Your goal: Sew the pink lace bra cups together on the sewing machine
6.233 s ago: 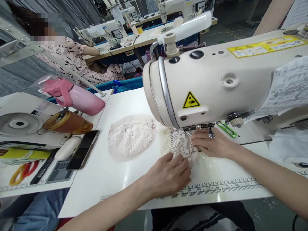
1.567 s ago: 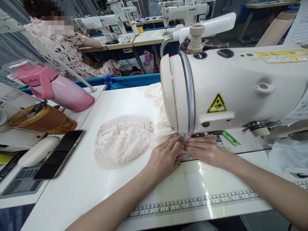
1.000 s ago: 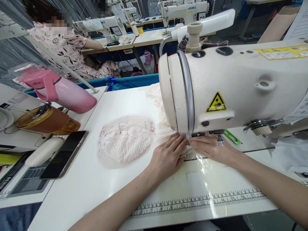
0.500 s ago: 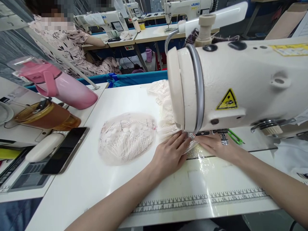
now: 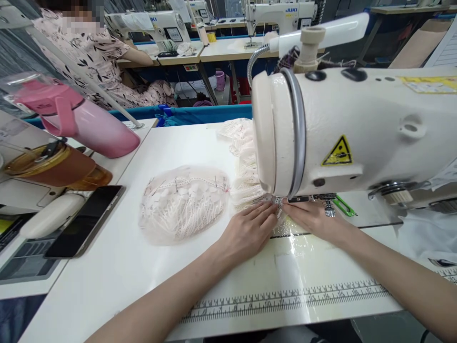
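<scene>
Your two hands meet at the lace under the sewing machine head (image 5: 342,128).
Your left hand (image 5: 252,226) lies palm down, fingers close together, at the near end of the ruffled lace (image 5: 246,166); your right hand (image 5: 317,219) reaches in beneath the machine. Whether either pinches the fabric, I cannot tell. An oval lace panel (image 5: 183,205) lies left of them on the white table (image 5: 143,281).
</scene>
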Available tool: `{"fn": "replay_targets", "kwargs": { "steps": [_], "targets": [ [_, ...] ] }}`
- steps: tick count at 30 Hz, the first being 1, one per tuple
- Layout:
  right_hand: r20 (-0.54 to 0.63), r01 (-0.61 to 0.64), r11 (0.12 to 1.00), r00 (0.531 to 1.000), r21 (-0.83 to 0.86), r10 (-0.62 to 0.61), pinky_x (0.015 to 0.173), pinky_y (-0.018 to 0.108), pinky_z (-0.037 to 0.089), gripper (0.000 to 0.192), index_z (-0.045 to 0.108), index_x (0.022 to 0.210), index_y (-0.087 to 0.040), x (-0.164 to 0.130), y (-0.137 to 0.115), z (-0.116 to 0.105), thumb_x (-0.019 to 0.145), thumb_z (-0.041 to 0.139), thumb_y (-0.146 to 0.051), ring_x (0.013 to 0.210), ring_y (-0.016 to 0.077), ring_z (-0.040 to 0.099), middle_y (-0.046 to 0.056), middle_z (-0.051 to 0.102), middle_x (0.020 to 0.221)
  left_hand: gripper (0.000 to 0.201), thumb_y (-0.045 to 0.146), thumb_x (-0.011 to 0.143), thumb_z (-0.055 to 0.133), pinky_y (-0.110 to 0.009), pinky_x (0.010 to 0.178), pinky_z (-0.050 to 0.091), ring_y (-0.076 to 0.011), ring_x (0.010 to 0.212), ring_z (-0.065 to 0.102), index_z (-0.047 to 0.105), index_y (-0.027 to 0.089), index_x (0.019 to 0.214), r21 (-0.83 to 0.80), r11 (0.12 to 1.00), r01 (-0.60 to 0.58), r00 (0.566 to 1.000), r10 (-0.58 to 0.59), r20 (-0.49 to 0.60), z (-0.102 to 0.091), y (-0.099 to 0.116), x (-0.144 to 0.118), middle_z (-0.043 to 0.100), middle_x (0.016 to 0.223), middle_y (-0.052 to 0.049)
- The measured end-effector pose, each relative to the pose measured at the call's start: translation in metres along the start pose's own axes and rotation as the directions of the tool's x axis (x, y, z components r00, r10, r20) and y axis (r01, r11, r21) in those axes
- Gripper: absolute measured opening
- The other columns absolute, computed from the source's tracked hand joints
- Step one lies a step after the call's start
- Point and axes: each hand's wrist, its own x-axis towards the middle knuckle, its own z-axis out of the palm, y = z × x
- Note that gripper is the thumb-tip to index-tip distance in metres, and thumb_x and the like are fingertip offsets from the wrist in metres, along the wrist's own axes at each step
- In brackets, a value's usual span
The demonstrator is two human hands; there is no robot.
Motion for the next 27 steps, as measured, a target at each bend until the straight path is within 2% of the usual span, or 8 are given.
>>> {"fn": "replay_targets", "kwargs": {
  "steps": [4,6,10,13,17,21,27],
  "targets": [
    [0.041,0.199,0.963,0.98,-0.184,-0.194,0.078,0.027,0.052,0.027,0.062,0.112,-0.017,0.003,-0.004,-0.001,0.09,0.048,-0.009,0.093,0.0137,0.064,0.004,0.07,0.109,0.025,0.013,0.093,0.039,-0.038,0.1,0.052,-0.0212,0.114,0.062,0.06,0.011,0.108,0.008,0.999,0.047,0.999,-0.047,0.01,-0.003,-0.002,-0.001,0.065,0.121,-0.011],
    [0.055,0.229,0.947,0.973,-0.227,-0.222,0.08,0.028,0.051,0.025,0.061,0.11,-0.015,0.006,-0.01,-0.004,0.089,0.05,-0.007,0.095,0.0136,0.063,0.004,0.07,0.11,0.024,0.013,0.092,0.041,-0.038,0.1,0.052,-0.0216,0.113,0.062,0.06,0.011,0.107,0.013,0.998,0.059,0.998,-0.059,0.006,-0.004,-0.003,-0.001,0.066,0.12,-0.012],
    [0.026,0.236,0.955,0.972,-0.18,-0.236,0.089,0.028,0.049,0.018,0.062,0.098,-0.015,0.01,-0.02,-0.004,0.086,0.053,-0.006,0.096,0.0133,0.062,0.001,0.071,0.102,0.019,0.014,0.092,0.042,-0.037,0.099,0.052,-0.0224,0.114,0.062,0.059,0.011,0.101,0.017,0.998,0.066,0.998,-0.066,0.002,-0.004,-0.003,0.0,0.067,0.118,-0.012],
    [0.001,0.252,0.957,0.967,-0.147,-0.254,0.092,0.029,0.049,0.02,0.062,0.1,-0.016,0.011,-0.021,-0.002,0.086,0.053,-0.005,0.096,0.0131,0.062,0.001,0.071,0.101,0.02,0.014,0.092,0.041,-0.036,0.098,0.053,-0.0222,0.114,0.062,0.058,0.011,0.102,0.019,0.997,0.071,0.997,-0.07,-0.014,-0.005,-0.003,0.001,0.067,0.116,-0.012],
    [-0.025,0.249,0.96,0.967,-0.132,-0.254,0.088,0.027,0.049,0.021,0.063,0.099,-0.016,0.011,-0.022,-0.002,0.084,0.055,-0.004,0.097,0.013,0.062,0.001,0.071,0.099,0.024,0.012,0.089,0.04,-0.036,0.096,0.054,-0.0231,0.114,0.062,0.056,0.009,0.107,0.024,0.997,0.075,0.997,-0.074,-0.03,-0.004,-0.003,0.002,0.068,0.111,-0.013],
    [-0.026,0.235,0.961,0.97,-0.144,-0.241,0.083,0.026,0.047,0.019,0.063,0.096,-0.017,0.01,-0.024,-0.002,0.084,0.055,-0.004,0.096,0.0126,0.062,-0.001,0.071,0.098,0.027,0.01,0.085,0.04,-0.037,0.096,0.054,-0.0239,0.116,0.06,0.055,0.01,0.108,0.027,0.995,0.093,0.996,-0.093,0.002,-0.003,-0.003,0.001,0.067,0.115,-0.013],
    [-0.02,0.193,0.96,0.979,-0.201,-0.201,0.081,0.026,0.042,0.021,0.062,0.096,-0.018,0.006,-0.024,0.001,0.084,0.051,-0.004,0.094,0.0114,0.061,-0.002,0.07,0.099,0.026,0.013,0.087,0.044,-0.038,0.098,0.052,-0.0237,0.113,0.062,0.056,0.011,0.109,0.039,0.992,0.118,0.993,-0.119,0.001,-0.002,-0.001,0.002,0.067,0.116,-0.013]
  ]
}}
